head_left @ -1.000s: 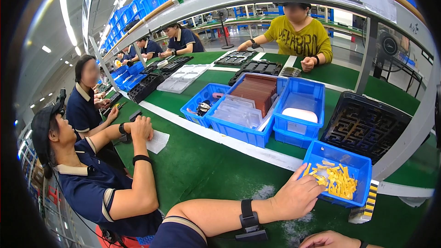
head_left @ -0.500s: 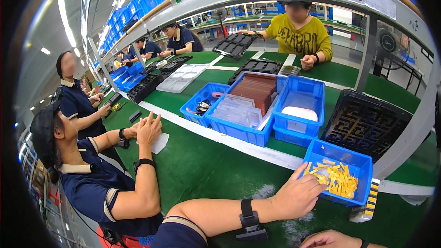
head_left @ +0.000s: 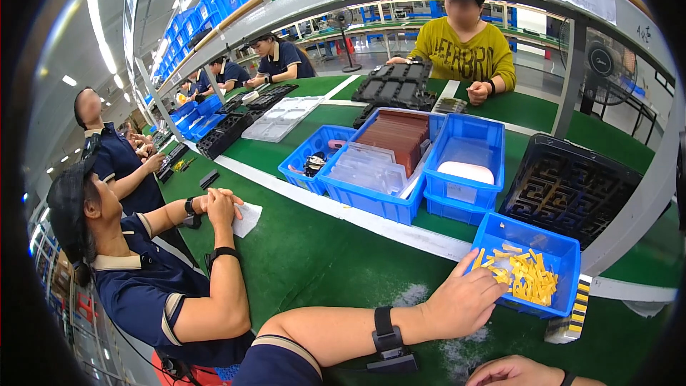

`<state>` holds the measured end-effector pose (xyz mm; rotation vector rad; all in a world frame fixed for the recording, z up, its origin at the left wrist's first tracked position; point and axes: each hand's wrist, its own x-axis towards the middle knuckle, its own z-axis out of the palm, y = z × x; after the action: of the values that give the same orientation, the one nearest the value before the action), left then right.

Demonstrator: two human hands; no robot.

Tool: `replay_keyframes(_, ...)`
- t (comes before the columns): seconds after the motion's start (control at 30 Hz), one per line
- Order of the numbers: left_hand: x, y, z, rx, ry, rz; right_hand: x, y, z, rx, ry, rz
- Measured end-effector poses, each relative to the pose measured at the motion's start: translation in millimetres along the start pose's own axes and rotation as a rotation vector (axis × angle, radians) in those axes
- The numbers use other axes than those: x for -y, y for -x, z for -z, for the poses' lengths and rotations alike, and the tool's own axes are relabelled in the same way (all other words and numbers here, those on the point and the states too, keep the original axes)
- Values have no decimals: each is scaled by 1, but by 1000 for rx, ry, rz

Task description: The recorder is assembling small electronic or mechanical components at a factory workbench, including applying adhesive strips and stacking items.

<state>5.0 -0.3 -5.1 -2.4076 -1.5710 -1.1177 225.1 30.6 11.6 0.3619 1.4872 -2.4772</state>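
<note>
A blue bin [head_left: 529,237] with short yellow strips [head_left: 532,279] and some clear pieces in it stands at the right. My left hand [head_left: 464,295] reaches it from the lower edge and grips its near-left corner, the fingers bent over the rim beside the strips. A black strap with a small dark device [head_left: 389,343] is round my left wrist. My right hand [head_left: 516,372] rests low in the picture, in front of the bin, partly cut off by the lower edge. Its fingers look curled, but their tips are hidden.
A box with yellow and black stripes [head_left: 569,318] touches the bin. Behind stand a black tray [head_left: 572,189], stacked blue bins [head_left: 463,193] and a bin of brown plates [head_left: 375,207]. A seated co-worker [head_left: 164,271] sits at my left. A grey post [head_left: 569,86] rises at the right.
My hands and the bin have hardly moved. The person across the table has brought the black tray lower and nearer. The seated co-worker's hands, spread before, are now clasped together.
</note>
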Motion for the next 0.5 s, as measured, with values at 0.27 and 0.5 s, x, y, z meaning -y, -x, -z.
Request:
replay_keyframes(0.27, 0, 0, -1, -6, 8, 5, 0, 0, 1, 6, -9, 5)
replay_keyframes(0.5, 0, 0, -1, 3, 9, 3, -2, 0, 2, 2, -17, -7)
